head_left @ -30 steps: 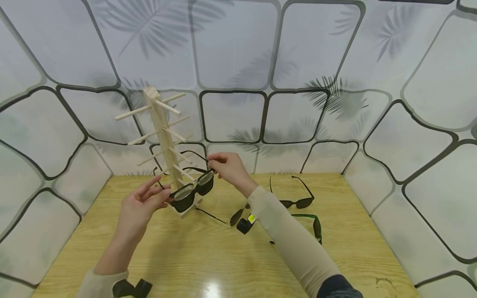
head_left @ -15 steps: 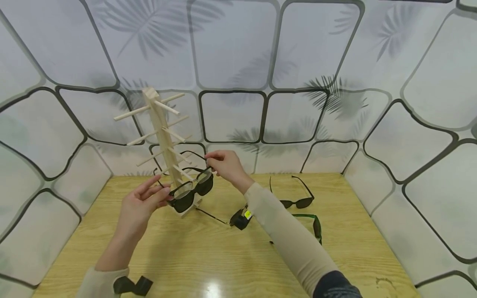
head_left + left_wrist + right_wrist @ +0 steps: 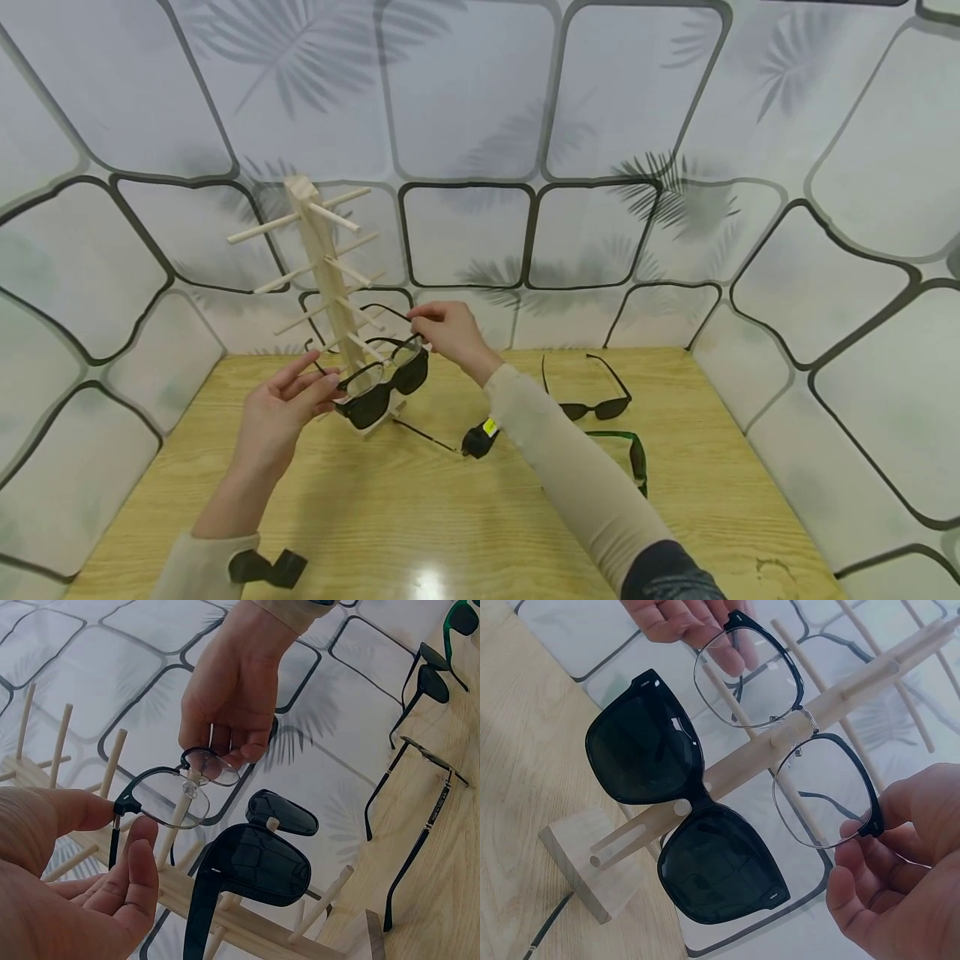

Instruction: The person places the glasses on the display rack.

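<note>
A pair of clear-lens eyeglasses with black upper rims is held between both hands in front of a wooden peg stand. At one hinge, my left hand pinches the frame with thumb and fingers. My right hand grips the opposite hinge. In the right wrist view, the bridge of the eyeglasses lies right at a peg end. Black sunglasses hang on the pegs just below, their bridge over a lower peg. The upper pegs of the stand carry nothing.
On the wooden table, black sunglasses and green-framed sunglasses lie to the right, partly behind the right sleeve. A thin-templed pair of sunglasses lies near the stand's base. Patterned walls enclose the table.
Both hands have shifted the eyeglasses slightly left and up, a little closer to the stand. The right forearm has moved left a bit. The sunglasses on the stand keep their place.
</note>
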{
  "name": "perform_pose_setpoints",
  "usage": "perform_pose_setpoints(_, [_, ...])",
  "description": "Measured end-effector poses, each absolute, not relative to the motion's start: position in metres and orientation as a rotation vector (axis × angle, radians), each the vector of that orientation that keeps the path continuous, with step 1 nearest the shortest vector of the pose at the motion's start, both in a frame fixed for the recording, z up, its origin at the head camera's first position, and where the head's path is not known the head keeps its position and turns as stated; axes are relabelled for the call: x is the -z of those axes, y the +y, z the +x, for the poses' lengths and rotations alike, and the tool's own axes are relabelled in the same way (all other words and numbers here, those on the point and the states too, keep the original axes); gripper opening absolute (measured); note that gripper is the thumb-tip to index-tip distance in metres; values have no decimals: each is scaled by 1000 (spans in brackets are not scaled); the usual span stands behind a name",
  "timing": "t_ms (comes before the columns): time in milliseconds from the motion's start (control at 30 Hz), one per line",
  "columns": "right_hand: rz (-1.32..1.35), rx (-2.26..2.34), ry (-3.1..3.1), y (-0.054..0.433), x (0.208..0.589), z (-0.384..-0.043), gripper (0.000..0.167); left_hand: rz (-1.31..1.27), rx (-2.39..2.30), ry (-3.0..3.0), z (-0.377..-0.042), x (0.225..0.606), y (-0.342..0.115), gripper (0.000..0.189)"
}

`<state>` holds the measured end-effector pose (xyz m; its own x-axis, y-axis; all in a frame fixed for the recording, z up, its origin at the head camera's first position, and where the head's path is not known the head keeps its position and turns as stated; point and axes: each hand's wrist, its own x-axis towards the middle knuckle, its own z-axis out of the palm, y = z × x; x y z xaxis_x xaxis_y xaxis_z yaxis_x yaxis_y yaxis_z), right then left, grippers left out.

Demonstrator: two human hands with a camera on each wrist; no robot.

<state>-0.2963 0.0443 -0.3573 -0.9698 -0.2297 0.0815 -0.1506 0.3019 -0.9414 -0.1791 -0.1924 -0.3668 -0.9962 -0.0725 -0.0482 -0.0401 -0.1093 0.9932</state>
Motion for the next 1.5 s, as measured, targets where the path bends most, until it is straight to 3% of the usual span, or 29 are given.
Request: perform_pose_setpoints(1500, [-396, 1757, 2480, 38, 363, -298, 29, 156, 2292, -2122, -184, 374, -197, 75])
